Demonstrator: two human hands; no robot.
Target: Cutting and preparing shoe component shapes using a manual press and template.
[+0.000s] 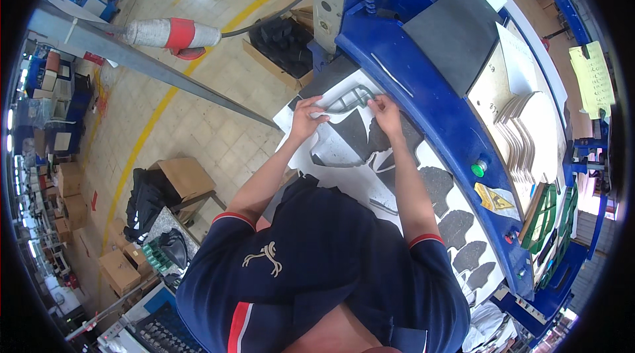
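A dark green metal cutting die (362, 95) with an open, curved outline and cross-bars lies between my hands over the white work surface (344, 177). My left hand (307, 120) grips its left end between thumb and fingers. Its right end is in my right hand (386, 118), thumb and fingers closed on the rim. Just below the die are dark grey sheet scraps (350, 133) with curved cut edges; another dark sheet (325, 76) shows beyond it. Along the right of the work surface, several grey cut shapes (458, 229) show in a row.
A blue press arm (423, 98) curves along the right, with a green button (479, 168). On it rest a black sheet (455, 35) and stacked pale shaped boards (529, 134). A carton (274, 65) of black pieces stands beyond; a grey metal bar (165, 65) crosses the left.
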